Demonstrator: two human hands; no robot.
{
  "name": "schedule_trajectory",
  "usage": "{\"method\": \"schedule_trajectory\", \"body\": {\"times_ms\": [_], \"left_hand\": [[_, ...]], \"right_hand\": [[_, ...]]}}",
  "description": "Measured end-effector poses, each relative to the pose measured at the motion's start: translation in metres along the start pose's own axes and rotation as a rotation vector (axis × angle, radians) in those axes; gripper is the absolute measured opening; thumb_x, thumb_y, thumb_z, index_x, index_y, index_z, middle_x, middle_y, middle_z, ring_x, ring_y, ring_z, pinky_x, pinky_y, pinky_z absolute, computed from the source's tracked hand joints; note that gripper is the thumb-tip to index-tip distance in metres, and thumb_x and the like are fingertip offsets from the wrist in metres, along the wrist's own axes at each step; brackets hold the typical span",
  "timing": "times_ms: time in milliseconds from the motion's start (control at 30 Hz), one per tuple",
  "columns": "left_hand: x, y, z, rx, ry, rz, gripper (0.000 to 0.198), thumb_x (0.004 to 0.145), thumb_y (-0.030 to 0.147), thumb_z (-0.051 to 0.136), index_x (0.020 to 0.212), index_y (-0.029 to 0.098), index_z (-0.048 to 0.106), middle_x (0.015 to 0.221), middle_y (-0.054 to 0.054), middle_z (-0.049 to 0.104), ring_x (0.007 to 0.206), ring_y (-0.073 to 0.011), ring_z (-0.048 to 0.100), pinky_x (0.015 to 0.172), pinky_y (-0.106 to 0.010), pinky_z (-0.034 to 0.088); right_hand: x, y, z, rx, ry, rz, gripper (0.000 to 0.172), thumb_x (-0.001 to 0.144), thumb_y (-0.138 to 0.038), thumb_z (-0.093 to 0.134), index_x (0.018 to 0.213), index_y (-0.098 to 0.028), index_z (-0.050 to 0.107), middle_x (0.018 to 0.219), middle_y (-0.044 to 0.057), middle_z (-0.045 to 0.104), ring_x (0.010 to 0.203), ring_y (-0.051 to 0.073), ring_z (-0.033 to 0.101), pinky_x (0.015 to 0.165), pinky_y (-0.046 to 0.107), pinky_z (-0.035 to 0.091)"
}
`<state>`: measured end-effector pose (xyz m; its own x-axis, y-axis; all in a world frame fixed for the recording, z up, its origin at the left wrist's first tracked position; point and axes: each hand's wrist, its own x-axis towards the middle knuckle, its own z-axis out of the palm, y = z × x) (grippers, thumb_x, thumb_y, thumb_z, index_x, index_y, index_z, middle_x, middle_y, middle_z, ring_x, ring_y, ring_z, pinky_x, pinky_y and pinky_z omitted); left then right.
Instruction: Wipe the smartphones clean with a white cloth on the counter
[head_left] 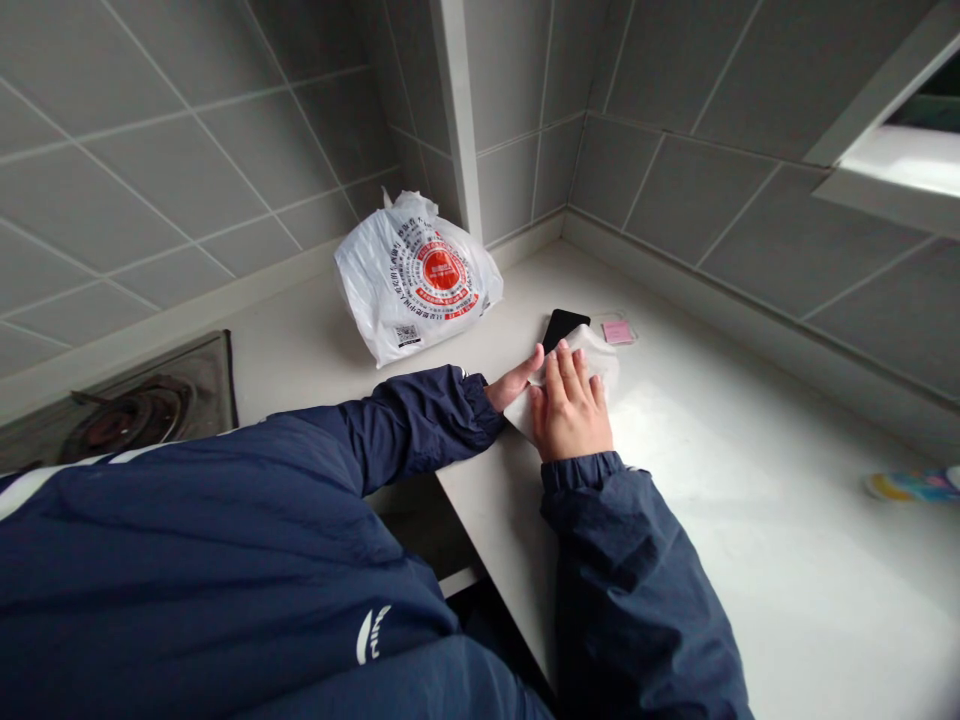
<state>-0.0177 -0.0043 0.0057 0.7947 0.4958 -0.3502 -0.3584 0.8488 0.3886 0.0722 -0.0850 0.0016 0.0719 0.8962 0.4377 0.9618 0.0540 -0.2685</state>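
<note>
The right hand (571,408) lies open on a white tissue (592,365); the left hand (514,382) touches its edge, grip hard to tell, and a black phone (564,327) sits at twelve o'clock.

A kitchen is showing here: a gas burner (127,415) is sitting at the end of the white counter (750,570), and grey tiles (150,170) are covering the walls above it.
</note>
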Motion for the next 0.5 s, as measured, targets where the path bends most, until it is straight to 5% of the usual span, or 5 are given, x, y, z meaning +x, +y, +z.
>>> {"method": "schedule_trajectory", "body": {"times_ms": [167, 267, 500], "left_hand": [[-0.007, 0.010, 0.001, -0.065, -0.038, -0.043, 0.075, 0.103, 0.064, 0.023, 0.127, 0.007, 0.065, 0.104, -0.015, 0.075, 0.106, -0.0199, 0.072, 0.103, -0.029, 0.050], [-0.012, 0.014, 0.001, -0.088, 0.045, -0.128, 0.083, 0.096, 0.076, 0.027, 0.119, 0.007, 0.067, 0.096, -0.014, 0.075, 0.100, -0.0224, 0.073, 0.092, -0.029, 0.055], [-0.011, 0.013, -0.003, -0.075, 0.155, -0.097, 0.072, 0.093, 0.077, 0.037, 0.091, 0.013, 0.069, 0.073, -0.007, 0.071, 0.095, -0.0191, 0.073, 0.096, -0.026, 0.052]], "right_hand": [[-0.004, -0.011, 0.001, 0.017, -0.054, -0.051, 0.055, 0.103, -0.033, 0.033, 0.153, -0.010, 0.043, 0.162, 0.013, 0.037, 0.151, 0.032, 0.033, 0.118, 0.055, 0.033], [-0.007, -0.021, 0.002, 0.027, -0.076, -0.060, 0.054, 0.103, -0.030, 0.032, 0.151, -0.009, 0.045, 0.162, 0.013, 0.038, 0.152, 0.032, 0.031, 0.118, 0.056, 0.032], [-0.009, -0.035, 0.004, 0.040, -0.102, 0.004, 0.055, 0.103, -0.029, 0.035, 0.152, -0.006, 0.042, 0.163, 0.014, 0.034, 0.153, 0.032, 0.030, 0.118, 0.056, 0.033]]}}
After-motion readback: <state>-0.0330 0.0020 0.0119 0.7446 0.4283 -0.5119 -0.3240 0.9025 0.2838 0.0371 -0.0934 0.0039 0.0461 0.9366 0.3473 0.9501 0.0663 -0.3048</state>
